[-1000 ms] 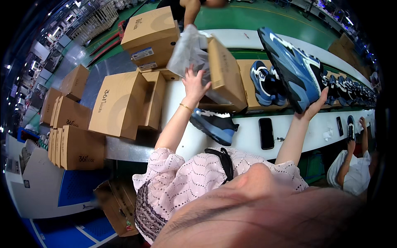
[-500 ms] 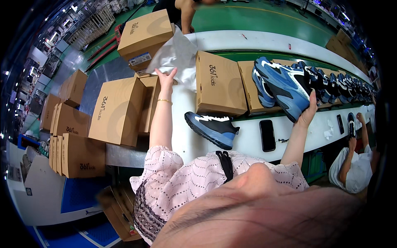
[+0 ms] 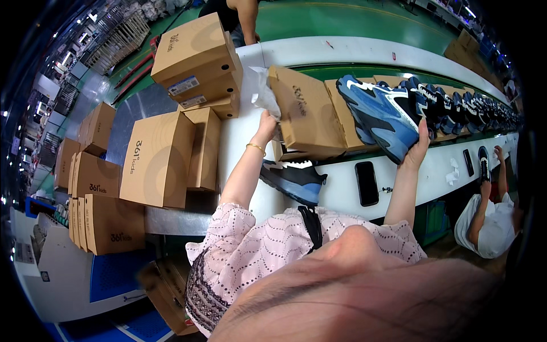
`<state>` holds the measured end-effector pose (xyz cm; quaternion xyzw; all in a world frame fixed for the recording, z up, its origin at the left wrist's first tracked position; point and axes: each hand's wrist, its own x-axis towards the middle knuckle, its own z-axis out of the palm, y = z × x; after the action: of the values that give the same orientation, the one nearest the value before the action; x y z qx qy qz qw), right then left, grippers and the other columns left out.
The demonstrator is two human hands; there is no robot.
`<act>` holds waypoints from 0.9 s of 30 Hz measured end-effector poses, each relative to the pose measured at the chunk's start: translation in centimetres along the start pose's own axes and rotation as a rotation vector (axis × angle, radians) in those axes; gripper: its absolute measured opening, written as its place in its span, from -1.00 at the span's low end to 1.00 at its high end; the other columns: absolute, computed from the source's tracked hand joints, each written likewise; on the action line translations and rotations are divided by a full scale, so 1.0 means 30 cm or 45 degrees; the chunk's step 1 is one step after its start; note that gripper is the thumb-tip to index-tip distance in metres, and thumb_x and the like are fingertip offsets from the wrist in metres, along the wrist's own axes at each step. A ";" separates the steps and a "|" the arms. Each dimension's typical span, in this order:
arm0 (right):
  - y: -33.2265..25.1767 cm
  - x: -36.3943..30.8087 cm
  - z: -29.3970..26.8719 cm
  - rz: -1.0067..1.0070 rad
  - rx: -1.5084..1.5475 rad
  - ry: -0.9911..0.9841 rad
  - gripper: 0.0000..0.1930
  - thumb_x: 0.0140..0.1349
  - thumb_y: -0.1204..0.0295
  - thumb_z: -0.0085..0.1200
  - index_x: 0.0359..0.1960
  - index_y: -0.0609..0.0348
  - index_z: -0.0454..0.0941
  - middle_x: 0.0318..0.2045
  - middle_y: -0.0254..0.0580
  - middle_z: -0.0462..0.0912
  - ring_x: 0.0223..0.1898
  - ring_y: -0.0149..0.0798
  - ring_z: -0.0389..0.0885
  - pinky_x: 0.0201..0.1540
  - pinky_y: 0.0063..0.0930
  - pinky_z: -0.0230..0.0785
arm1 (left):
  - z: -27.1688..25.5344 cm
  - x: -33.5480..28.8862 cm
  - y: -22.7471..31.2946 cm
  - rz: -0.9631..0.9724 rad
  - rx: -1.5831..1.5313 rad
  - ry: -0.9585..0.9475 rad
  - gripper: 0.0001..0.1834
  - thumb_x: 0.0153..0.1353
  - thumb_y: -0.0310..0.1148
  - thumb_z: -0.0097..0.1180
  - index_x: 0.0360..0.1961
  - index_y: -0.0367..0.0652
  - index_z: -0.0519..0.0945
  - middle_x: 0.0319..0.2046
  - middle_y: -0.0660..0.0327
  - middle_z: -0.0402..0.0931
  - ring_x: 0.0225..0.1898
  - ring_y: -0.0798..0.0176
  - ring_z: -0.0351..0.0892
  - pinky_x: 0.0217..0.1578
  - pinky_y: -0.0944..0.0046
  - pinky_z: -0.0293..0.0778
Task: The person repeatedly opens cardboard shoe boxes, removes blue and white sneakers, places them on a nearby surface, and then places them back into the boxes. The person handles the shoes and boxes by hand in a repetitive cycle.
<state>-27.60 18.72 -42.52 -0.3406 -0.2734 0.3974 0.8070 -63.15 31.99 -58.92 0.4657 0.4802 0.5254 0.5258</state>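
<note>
My left hand [image 3: 265, 127] is closed on a crumpled sheet of white tissue paper [image 3: 264, 94], at the left edge of a brown shoe box [image 3: 307, 111]. That box's lid is tilted, with a dark gap under its near edge. My right hand [image 3: 417, 149] grips a blue, black and white sneaker [image 3: 383, 117] by its heel end, above the boxes on the right. Another sneaker, blue and black with white trim [image 3: 296, 181], lies on the white bench in front of me, just below the tilted box.
Stacked shoe boxes [image 3: 196, 62] and a large box [image 3: 154, 157] stand at left. A black phone [image 3: 367, 183] lies on the bench [image 3: 339, 176]. A row of sneakers [image 3: 470, 117] recedes rightward. One co-worker [image 3: 493, 225] handles a shoe at right; another person [image 3: 244, 20] stands behind.
My left hand has brought the tissue paper rightward and down to the box, and its fingers have closed. The box lid has tilted. The sneaker in my right hand has shifted slightly left.
</note>
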 end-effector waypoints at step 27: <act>0.464 -0.267 0.048 -0.384 -1.391 -1.035 -0.67 0.00 0.47 0.18 -0.15 0.05 0.43 -0.11 -0.32 0.44 -0.24 -0.31 0.53 -0.42 -0.54 0.40 | -0.255 -0.377 0.103 0.165 0.934 0.067 -0.58 0.19 -0.20 0.02 0.02 -0.20 0.43 -0.10 0.03 0.47 -0.08 0.12 0.49 -0.05 0.19 0.40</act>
<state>-39.23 18.86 -53.69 -0.4803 -0.7589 0.1825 0.4000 -70.92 20.63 -56.48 0.6388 0.6196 0.3624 0.2770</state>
